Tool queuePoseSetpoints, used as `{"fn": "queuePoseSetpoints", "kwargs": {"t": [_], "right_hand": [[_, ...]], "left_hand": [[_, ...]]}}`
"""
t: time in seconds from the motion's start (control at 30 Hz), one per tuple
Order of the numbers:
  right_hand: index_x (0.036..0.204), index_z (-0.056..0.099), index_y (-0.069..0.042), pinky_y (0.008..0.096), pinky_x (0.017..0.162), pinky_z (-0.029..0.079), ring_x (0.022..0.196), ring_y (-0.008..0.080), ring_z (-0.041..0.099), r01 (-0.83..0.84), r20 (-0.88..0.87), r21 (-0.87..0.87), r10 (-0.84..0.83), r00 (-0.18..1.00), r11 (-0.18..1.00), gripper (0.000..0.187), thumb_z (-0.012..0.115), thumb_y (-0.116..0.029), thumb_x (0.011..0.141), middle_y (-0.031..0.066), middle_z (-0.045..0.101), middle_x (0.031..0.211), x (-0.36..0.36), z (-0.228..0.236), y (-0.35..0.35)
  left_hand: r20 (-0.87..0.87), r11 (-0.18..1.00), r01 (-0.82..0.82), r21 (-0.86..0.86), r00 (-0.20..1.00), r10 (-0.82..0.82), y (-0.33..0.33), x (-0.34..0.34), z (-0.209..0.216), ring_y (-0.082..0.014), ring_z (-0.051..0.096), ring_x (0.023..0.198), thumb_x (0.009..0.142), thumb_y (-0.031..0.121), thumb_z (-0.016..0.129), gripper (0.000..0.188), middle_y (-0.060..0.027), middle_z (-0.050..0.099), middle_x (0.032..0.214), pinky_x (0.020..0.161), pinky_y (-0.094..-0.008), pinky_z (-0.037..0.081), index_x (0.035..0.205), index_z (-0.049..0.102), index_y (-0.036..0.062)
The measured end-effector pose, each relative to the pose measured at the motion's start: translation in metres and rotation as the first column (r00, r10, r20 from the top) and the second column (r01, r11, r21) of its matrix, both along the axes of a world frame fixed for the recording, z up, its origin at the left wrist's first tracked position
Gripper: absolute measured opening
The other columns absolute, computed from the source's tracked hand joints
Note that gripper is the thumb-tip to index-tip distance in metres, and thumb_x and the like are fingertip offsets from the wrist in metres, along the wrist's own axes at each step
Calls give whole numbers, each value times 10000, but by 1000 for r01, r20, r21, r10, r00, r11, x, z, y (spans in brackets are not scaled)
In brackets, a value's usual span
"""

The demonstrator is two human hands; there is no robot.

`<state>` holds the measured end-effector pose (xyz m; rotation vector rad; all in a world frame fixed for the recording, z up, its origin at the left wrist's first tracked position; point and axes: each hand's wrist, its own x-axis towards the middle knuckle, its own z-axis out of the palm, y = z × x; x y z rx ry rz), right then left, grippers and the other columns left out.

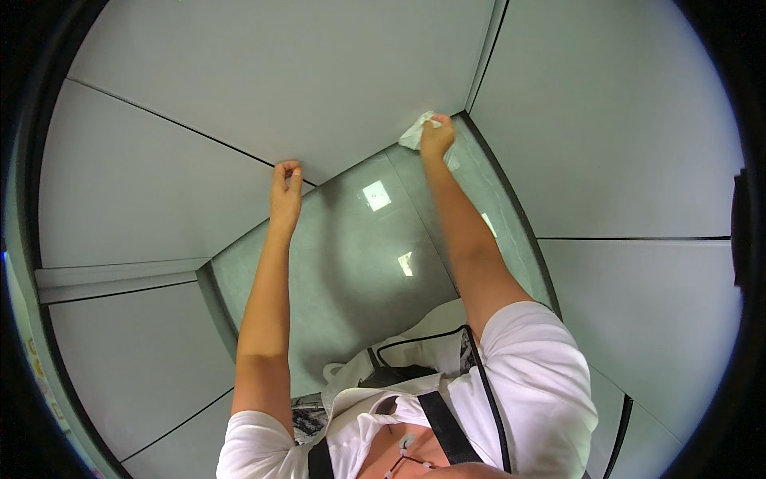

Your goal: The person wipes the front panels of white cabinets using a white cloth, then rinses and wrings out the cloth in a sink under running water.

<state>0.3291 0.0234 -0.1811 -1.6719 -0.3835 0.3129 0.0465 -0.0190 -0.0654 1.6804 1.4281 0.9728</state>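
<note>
My right hand [437,139] is closed on a crumpled white cloth [412,134]. The cloth lies against the foot of the pale grey wall panel [343,72], close to the corner where two walls meet. To the left, my left hand [287,185] is in front of the same wall near a dark vertical seam. Its fingers are curled in toward the thumb, and nothing shows in them. Whether the left fingertips touch the panel I cannot tell. Both arms reach forward at full length.
Flat grey panels with dark seams enclose me on the left and right [630,120]. Below is a glossy grey tiled floor [359,247] with light reflections and a dark border. A dark bar [738,231] stands out at the far right. A black-strapped bag [399,374] hangs at my front.
</note>
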Motion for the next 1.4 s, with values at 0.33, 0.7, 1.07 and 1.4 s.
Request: {"fn": "queuePoseSetpoints", "kwargs": {"t": [0.33, 0.7, 1.07, 1.4], "right_hand": [[769, 589, -52, 361, 725, 448, 797, 296, 565, -128, 183, -56, 136, 974, 990, 122, 643, -34, 661, 120, 588, 824, 17, -5, -2], [763, 590, -40, 371, 767, 438, 838, 317, 560, -222, 172, -29, 224, 959, 975, 138, 636, 9, 642, 155, 584, 875, -29, 10, -14], [755, 575, -34, 380, 728, 448, 788, 320, 564, -229, 300, -44, 232, 925, 972, 103, 628, -25, 667, 133, 585, 848, -21, 20, -15], [746, 586, -51, 384, 672, 462, 733, 315, 593, -153, 186, -145, 179, 966, 978, 144, 677, -89, 641, 150, 616, 755, -2, -13, -3]], "left_hand": [[-93, 1000, -25, -3, 995, 24, 5, 1, 1, -174, 478, 951, 860, 193, 507, 222, -69, 535, 986, 829, -305, 384, 1011, 507, 31], [-98, 999, 6, 43, 995, -2, 4, -7, -9, -194, 494, 940, 858, 198, 508, 234, -82, 535, 993, 822, -316, 389, 1019, 513, 28], [-95, 998, 6, 66, 995, 0, 1, -1, -5, -196, 488, 935, 851, 181, 503, 224, -93, 525, 985, 836, -323, 388, 1008, 519, 22], [-178, 1000, 16, -6, 984, -17, 3, 4, 9, -210, 493, 986, 868, 232, 494, 268, -115, 529, 1043, 840, -323, 394, 1036, 518, 24]]}}
